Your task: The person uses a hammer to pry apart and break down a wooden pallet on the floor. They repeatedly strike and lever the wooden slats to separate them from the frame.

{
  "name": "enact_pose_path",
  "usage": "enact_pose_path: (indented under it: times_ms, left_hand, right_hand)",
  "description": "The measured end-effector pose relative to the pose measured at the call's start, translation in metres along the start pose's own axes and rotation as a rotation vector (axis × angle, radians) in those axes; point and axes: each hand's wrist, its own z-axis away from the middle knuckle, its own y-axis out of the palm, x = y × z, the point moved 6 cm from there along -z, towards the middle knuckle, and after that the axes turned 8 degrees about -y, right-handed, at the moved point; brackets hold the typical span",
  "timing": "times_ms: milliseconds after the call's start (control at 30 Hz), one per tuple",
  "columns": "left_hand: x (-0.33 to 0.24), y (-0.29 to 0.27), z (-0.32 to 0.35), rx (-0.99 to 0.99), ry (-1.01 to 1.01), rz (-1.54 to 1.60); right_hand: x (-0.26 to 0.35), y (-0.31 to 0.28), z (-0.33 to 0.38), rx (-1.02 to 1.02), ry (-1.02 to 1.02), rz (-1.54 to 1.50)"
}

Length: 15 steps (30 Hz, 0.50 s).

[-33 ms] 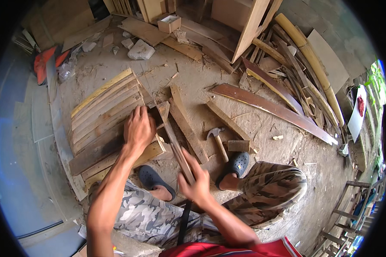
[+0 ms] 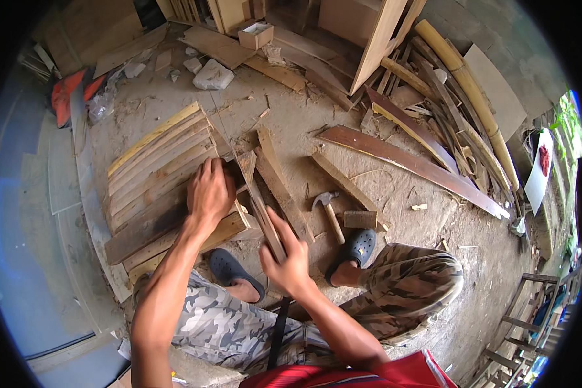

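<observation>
My right hand (image 2: 286, 260) is closed around the wooden handle of a saw (image 2: 265, 227), seen nearly edge-on. Its thin blade reaches away from me, past the end of a dark wooden board (image 2: 142, 234). My left hand (image 2: 211, 191) grips that board near the same end, its fingers curled over the edge. The board lies on a slatted wooden piece (image 2: 158, 158) made of several parallel strips. Exactly where the blade meets the board is hard to make out.
A claw hammer (image 2: 330, 216) lies by a small wood block (image 2: 360, 220) near my right shoe (image 2: 355, 249). Loose planks (image 2: 283, 194) and a long reddish-brown board (image 2: 407, 167) cover the floor. Bamboo and scrap wood (image 2: 462, 110) pile up far right; a glass sheet (image 2: 71, 258) stands left.
My right hand and the saw have shifted slightly away from me and to the left. My left hand has stayed in place on the dark board.
</observation>
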Motion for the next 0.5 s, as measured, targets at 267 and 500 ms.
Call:
enact_pose_path:
  times_ms: [267,500]
  left_hand:
    - [-0.013,-0.01,-0.011,-0.035,-0.018,0.086]
    - [-0.001,0.007,-0.003,0.117,-0.064,0.041]
  right_hand:
    - [-0.002,-0.042,0.11,0.025,-0.08,0.102]
    - [-0.001,0.01,-0.022,-0.09,-0.118,0.058]
